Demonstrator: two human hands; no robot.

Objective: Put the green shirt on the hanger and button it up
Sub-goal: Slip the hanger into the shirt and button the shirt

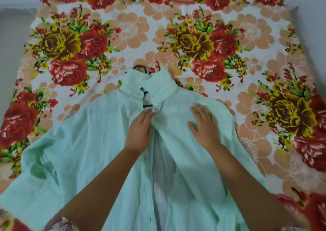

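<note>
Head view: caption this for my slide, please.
Green shirt on its hanger, front unbuttoned; left hand below the collar, right hand flat on it.

Mint-green shirt [88,142] — floral bedsheet [132,27] (red, yellow)

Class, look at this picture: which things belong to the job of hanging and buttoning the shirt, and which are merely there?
Belong to the job:
green shirt, open down the front
black hanger, hook showing above the collar
left hand, at the placket
right hand, flat on the shirt

Merely there:
floral bedsheet, under it all
</note>
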